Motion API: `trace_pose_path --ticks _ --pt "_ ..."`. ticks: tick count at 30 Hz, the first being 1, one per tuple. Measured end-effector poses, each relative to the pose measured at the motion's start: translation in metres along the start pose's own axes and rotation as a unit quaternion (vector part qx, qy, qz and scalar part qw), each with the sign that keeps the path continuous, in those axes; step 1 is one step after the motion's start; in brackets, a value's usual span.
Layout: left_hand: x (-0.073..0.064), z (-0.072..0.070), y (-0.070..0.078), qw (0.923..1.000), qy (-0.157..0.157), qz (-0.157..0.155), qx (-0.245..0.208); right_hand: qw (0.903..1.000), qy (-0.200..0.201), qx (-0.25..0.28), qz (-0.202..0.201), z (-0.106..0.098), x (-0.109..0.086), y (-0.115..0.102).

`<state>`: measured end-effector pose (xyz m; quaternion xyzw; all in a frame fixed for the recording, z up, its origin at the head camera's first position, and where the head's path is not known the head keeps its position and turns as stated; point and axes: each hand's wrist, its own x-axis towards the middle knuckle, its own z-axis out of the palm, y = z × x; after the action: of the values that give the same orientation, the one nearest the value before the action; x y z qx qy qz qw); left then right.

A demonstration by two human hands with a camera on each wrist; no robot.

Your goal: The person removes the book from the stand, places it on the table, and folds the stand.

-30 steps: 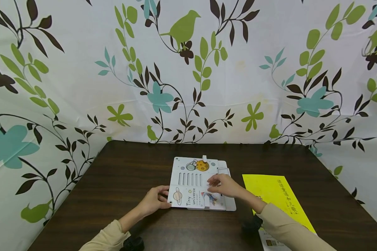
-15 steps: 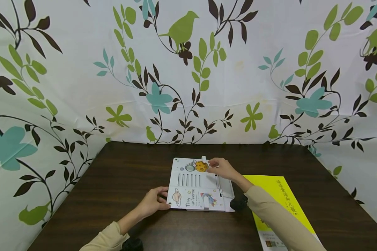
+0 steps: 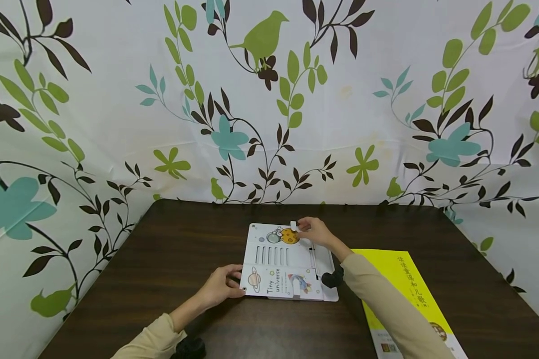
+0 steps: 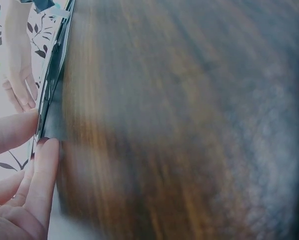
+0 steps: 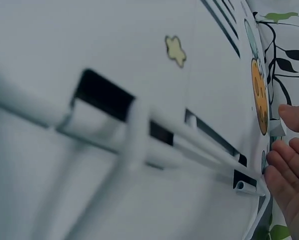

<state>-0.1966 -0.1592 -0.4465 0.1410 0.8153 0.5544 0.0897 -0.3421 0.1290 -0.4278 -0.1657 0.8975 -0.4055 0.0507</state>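
Observation:
A white book stand (image 3: 302, 255), printed with planets and the words "Tiny universe", lies on the dark wooden table (image 3: 197, 239). My left hand (image 3: 220, 285) holds its lower left corner; in the left wrist view the thumb and fingers pinch the stand's thin edge. My right hand (image 3: 316, 233) is at the stand's far edge, by a small white page clip (image 5: 278, 128). Thumb and forefinger lie on either side of that clip in the right wrist view. A second white clip (image 3: 296, 288) sits at the near edge. White wire supports (image 5: 199, 137) show close up.
A yellow book (image 3: 400, 279) lies on the table to the right, partly under the right sleeve (image 3: 382, 294). Behind the table hangs a white cloth (image 3: 341, 109) with leaves and birds.
My right hand has moved from the middle of the stand up to the clip at its far edge. A flap at the stand's right no longer stands out. My left hand has stayed put.

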Motion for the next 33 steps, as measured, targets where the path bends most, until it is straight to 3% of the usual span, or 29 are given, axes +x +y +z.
trace_pose_path --ticks 15,33 --pt "-0.002 0.0 -0.001 1.0 0.006 -0.006 -0.004 0.9988 -0.01 -0.048 -0.002 0.005 0.015 -0.005" --pt "-0.001 0.0 -0.001 0.9999 0.002 0.003 -0.011 0.9988 0.006 -0.041 0.024 0.006 0.016 -0.005"
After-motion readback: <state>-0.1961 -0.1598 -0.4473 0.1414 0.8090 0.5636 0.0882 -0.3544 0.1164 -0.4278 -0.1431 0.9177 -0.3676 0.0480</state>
